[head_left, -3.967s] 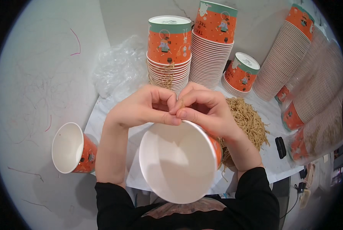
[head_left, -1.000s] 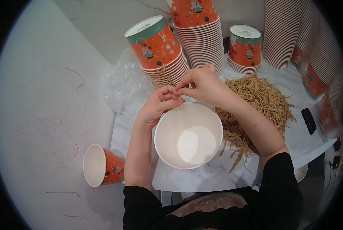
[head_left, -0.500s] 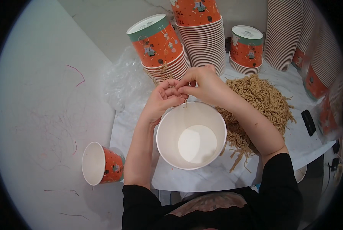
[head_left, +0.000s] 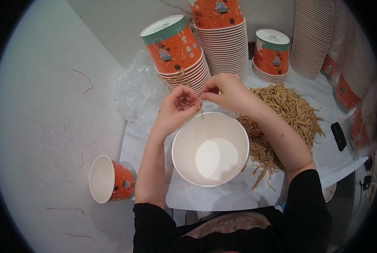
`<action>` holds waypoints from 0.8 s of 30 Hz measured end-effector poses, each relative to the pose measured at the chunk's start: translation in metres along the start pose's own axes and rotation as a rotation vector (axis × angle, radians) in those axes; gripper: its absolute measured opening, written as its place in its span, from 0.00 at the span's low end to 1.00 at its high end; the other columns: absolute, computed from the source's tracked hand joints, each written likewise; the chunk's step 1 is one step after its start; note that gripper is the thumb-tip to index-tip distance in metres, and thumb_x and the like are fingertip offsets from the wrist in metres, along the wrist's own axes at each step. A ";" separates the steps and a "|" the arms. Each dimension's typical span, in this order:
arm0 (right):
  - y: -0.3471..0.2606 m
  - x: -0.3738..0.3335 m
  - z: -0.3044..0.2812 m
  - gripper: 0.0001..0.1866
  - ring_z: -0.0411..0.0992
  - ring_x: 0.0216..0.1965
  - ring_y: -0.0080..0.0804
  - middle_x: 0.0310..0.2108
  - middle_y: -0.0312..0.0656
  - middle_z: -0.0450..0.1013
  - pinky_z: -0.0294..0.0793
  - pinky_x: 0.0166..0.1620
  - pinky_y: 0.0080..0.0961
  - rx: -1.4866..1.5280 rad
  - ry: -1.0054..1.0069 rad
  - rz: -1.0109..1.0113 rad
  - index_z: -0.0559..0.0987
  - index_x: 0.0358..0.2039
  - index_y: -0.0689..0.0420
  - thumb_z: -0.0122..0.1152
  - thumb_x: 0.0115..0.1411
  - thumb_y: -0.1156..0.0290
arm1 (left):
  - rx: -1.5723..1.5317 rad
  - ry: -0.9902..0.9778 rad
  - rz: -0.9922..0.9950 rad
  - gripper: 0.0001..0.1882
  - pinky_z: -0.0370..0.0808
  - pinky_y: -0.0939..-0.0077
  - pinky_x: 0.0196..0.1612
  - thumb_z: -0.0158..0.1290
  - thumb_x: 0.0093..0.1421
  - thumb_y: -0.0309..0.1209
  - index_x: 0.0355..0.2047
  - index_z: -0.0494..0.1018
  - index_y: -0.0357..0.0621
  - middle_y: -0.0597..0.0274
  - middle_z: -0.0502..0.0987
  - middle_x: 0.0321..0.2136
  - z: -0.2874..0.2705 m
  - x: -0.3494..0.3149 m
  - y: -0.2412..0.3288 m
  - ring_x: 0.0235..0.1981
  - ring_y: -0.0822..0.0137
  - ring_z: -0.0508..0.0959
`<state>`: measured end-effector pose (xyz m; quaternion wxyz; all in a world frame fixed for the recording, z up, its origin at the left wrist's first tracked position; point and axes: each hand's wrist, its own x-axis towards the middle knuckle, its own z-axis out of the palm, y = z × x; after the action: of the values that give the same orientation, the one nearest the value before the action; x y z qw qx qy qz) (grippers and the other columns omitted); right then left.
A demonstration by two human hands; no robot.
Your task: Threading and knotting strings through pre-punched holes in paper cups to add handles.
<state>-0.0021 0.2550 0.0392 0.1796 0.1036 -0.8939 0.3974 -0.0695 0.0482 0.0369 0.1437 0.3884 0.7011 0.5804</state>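
Observation:
My left hand is closed in a pinch on a tan string, whose short end dangles above the bucket's far rim. Close beside it, my right hand has thumb and fingertips pressed together at the string's upper part; the thin strand between the hands is hard to make out. Below both hands stands a large white-lined paper bucket, upright with its mouth facing up and nothing visible inside. A heap of tan strings lies to its right, partly behind my right forearm.
Stacks of upturned orange paper buckets line the back, some strings on the left stack. Crumpled clear plastic lies beside them. An orange bucket tips sideways at the left. A black object sits right of the heap.
My hands have drawn slightly apart. My left fingers have opened out a little from their curl around the string, and the right hand has shifted slightly right. The bucket stays put.

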 end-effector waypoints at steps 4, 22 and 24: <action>-0.001 0.000 0.000 0.08 0.78 0.29 0.34 0.26 0.38 0.81 0.64 0.47 0.40 -0.008 -0.003 -0.004 0.86 0.32 0.53 0.65 0.57 0.65 | 0.336 -0.019 0.248 0.08 0.79 0.78 0.42 0.57 0.51 0.14 0.31 0.74 0.36 0.58 0.82 0.36 -0.014 0.000 -0.005 0.37 0.71 0.81; 0.004 0.004 0.005 0.07 0.76 0.26 0.20 0.25 0.40 0.80 0.75 0.31 0.22 0.151 -0.084 -0.017 0.84 0.35 0.65 0.66 0.57 0.75 | 0.675 0.057 0.731 0.11 0.81 0.71 0.37 0.64 0.49 0.18 0.35 0.81 0.39 0.57 0.80 0.37 0.001 0.000 -0.002 0.34 0.62 0.83; 0.005 0.004 0.007 0.07 0.75 0.26 0.18 0.24 0.38 0.79 0.74 0.30 0.21 0.198 -0.113 -0.009 0.84 0.34 0.65 0.66 0.57 0.75 | 0.654 0.055 0.734 0.11 0.81 0.72 0.37 0.65 0.48 0.18 0.34 0.81 0.39 0.58 0.80 0.36 0.000 0.001 -0.003 0.34 0.63 0.82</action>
<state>-0.0093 0.2533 0.0334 0.1194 0.1472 -0.8584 0.4766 -0.0714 0.0487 0.0339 -0.2183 0.6189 0.6671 0.3524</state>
